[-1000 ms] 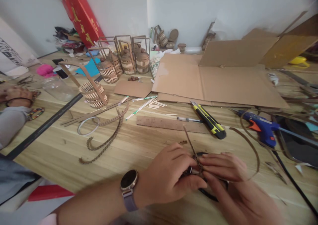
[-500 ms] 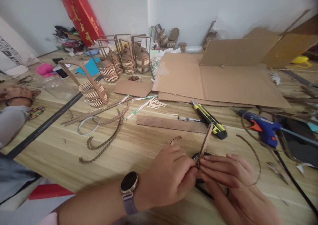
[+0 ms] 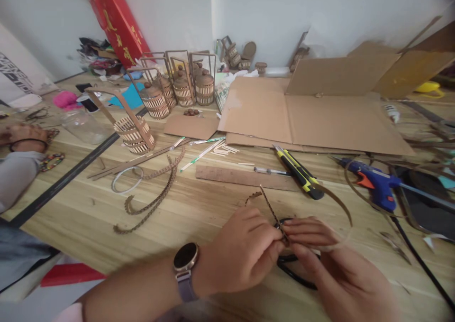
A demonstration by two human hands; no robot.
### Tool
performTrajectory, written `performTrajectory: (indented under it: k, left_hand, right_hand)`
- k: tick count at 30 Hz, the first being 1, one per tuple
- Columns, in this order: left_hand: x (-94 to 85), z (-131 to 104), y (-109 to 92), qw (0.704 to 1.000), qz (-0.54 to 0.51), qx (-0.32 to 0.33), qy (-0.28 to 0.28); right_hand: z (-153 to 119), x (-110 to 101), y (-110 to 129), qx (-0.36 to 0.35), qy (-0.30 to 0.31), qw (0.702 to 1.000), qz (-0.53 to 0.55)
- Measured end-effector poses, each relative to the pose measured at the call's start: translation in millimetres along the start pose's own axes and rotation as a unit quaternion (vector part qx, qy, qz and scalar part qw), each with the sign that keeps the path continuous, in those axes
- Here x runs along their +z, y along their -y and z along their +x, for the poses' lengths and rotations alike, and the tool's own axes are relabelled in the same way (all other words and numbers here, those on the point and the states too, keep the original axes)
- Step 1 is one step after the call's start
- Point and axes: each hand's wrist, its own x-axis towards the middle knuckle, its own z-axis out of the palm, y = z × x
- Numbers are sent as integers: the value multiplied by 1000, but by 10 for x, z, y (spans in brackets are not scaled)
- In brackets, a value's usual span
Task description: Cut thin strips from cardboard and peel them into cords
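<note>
My left hand [image 3: 245, 248], with a watch [image 3: 186, 257] on its wrist, pinches a thin corrugated cardboard strip [image 3: 270, 206]. My right hand [image 3: 334, 260] grips the same strip close beside the left fingertips. One end of the strip sticks up and leans left, its wavy edge showing. A thin brown band [image 3: 337, 199] arcs out beyond the right hand. Under the hands lies a black looped object [image 3: 296, 273], partly hidden, perhaps scissor handles. Just beyond the hands are a yellow-and-black utility knife [image 3: 297, 170] and a flat cardboard strip [image 3: 227, 176].
A blue glue gun [image 3: 378, 184] lies to the right. Large cardboard sheets [image 3: 259, 106] spread across the back. A small handled basket [image 3: 133, 134] stands at left, with several lidded baskets [image 3: 183, 89] behind it. Another person's hand [image 3: 28, 134] rests at the far left.
The strip's raised end has swung from leaning right to leaning left. The thin curved band has shifted up and left, and my right fingers have turned slightly. My left hand has barely moved.
</note>
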Motion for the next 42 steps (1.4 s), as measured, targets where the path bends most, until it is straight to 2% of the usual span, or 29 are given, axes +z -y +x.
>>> performTrajectory:
  k: [8,16,22,30,38,42]
  left_hand:
    - [-24,-2,13,999,43,19,18]
    - [-14,3,19,998,19,48,34]
    - [-35,28,21,997,-16,75,-3]
    - [-16,13,2,1000,-7,12,7]
    - [6,6,-15,1000,28,0,-6]
    - [7,-7,-11,999,31,3,-9]
  right_hand:
    - [52,-6,-2,13,-3,1000,5]
    - [62,-37,19,12,-2,1000,10]
    - [94,-35,33,27,-2,999,40]
    - [5,-13,29,-27,-18,999,-30]
    - [19,-21,18,-74,-8,995,-72]
    - [-1,-19,8,-70,1,995,-65]
